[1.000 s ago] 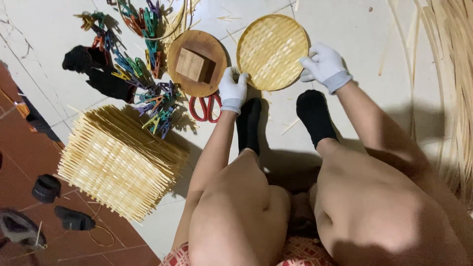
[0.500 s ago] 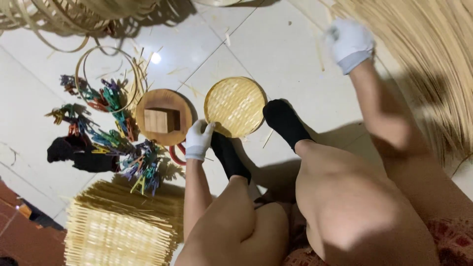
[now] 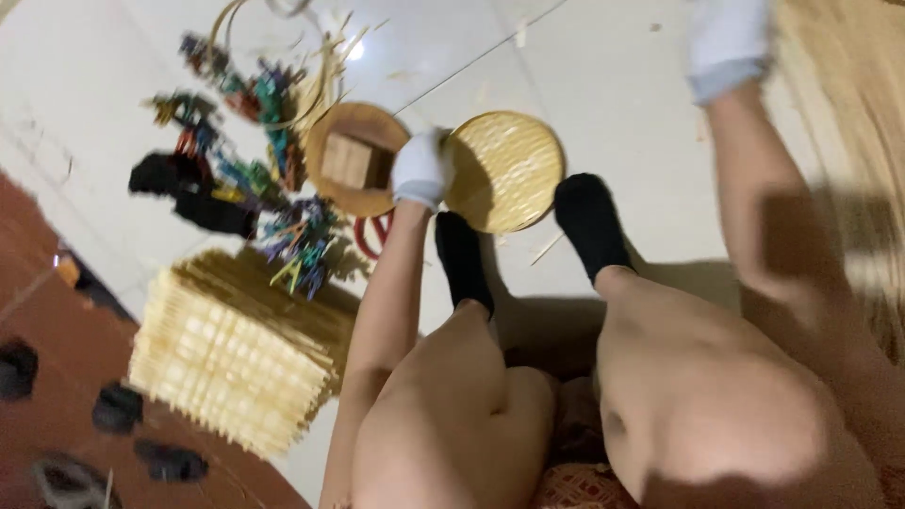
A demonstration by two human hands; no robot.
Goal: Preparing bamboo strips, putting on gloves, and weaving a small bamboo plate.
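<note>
The gloved left hand grips the left rim of a round woven bamboo tray, which lies flat on the white tiled floor just ahead of the person's black-socked feet. The gloved right hand reaches far right toward a mass of bamboo strips; whether its grip is clenched cannot be told. A wooden bowl holding a block sits just left of the tray, beside coloured clips.
</note>
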